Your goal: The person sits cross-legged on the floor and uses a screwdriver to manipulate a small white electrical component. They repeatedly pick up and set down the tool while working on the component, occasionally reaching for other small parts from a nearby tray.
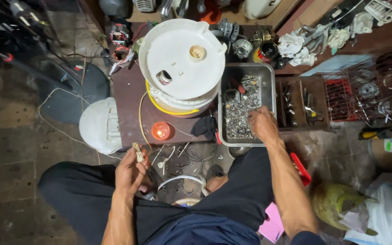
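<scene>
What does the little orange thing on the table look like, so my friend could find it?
Find the big white round appliance turned over on the dark table. Just in front of its yellow-rimmed edge, towards the person, sits a small orange cap. It is round, see-through and glowing, unlike the black cloth to its right and the metal tray of screws beyond.

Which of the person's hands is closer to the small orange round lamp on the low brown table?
Left. The left hand is just below the orange lamp, holding a small pale plug. The right hand is farther away, over the metal tray of screws.
</scene>
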